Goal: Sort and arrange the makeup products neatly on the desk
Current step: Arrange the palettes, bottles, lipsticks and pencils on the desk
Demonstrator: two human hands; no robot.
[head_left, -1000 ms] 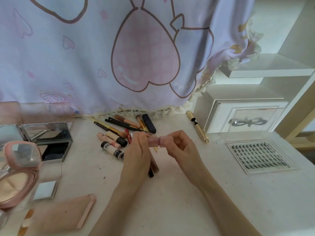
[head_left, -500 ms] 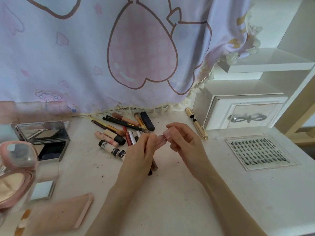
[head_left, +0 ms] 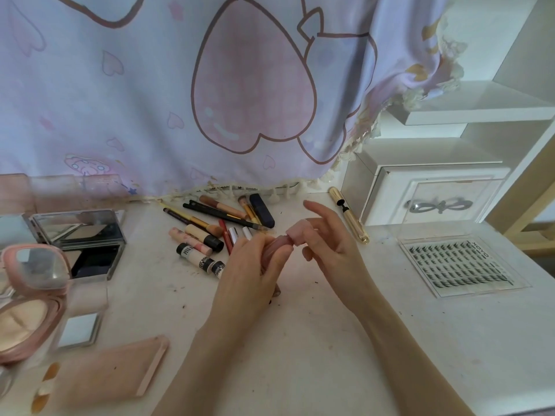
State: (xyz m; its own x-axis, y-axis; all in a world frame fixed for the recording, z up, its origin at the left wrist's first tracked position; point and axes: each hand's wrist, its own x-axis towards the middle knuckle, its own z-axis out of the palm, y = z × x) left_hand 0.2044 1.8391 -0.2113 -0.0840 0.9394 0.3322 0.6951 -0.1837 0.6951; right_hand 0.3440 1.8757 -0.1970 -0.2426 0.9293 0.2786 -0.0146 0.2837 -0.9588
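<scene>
Two hands meet over the middle of the table (head_left: 300,340), working on one small pink tube (head_left: 277,246): the left hand (head_left: 255,265) is wrapped closed around its body, and the right hand (head_left: 327,241) pinches the pink cap (head_left: 297,232) between thumb and fingers, its forefinger lifted free. The cap looks seated at the tube's end, though whether it is fully tight cannot be told. To do this well, I would keep the body steady in the left hand, turn or press the cap squarely until it stops, then lay the tube parallel with the loose pile of pencils and tubes (head_left: 216,229) just beyond the hands. The gold mascara (head_left: 348,219) to the right and the lash tray (head_left: 459,262) further right lie well apart.
</scene>
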